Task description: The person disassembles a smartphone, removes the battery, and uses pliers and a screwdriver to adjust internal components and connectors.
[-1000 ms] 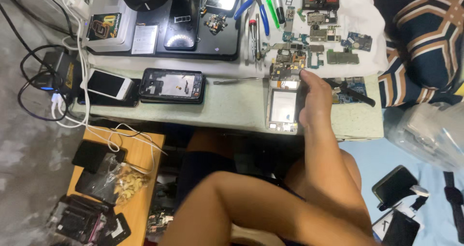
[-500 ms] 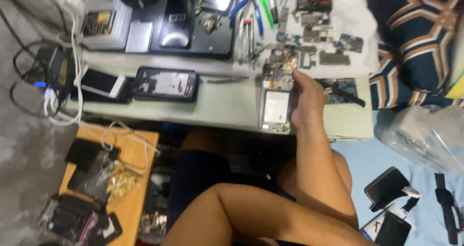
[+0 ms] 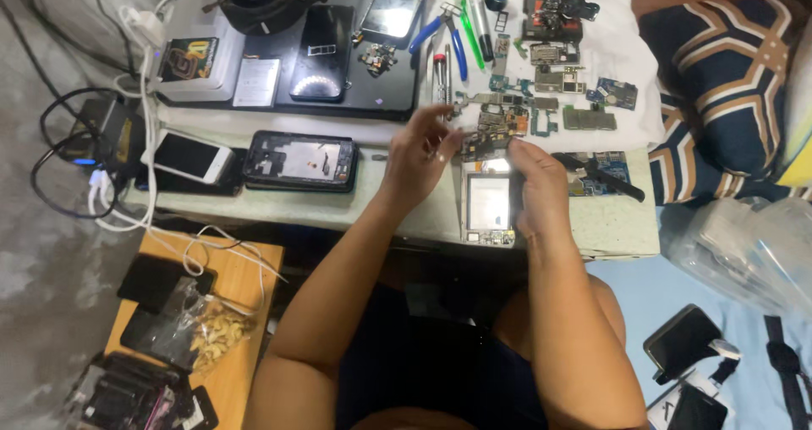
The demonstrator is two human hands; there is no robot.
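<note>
Cluttered workbench (image 3: pixel 406 206): both hands' fingers pinch a small circuit board (image 3: pixel 482 145) above an opened phone (image 3: pixel 489 203).

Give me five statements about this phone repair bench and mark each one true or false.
1. Both hands are over the table. True: the left hand and right hand meet above the opened phone.
2. The white phone lies at the table's right end. False: the white phone lies at the left end, beside the cables.
3. The blue-handled pliers lie behind the hands. True.
4. The circuit boards sit on a black mat. False: the circuit boards lie on a white cloth.
5. The bag of nuts is on the repair table. False: the bag of nuts rests on the low wooden stand.
</note>
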